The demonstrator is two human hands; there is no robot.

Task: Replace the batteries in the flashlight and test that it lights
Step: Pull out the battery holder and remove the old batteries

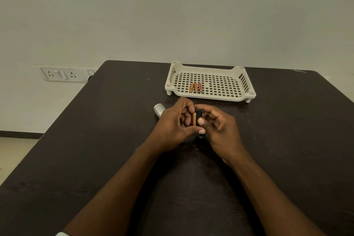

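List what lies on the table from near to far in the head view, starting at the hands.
Hands, left hand and right hand, holding the black battery holder with a copper battery → silver flashlight part → white basket holding three batteries → wall sockets.

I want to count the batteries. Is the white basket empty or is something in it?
Not empty. Three batteries lie side by side on the floor of the white basket, near its front left corner.
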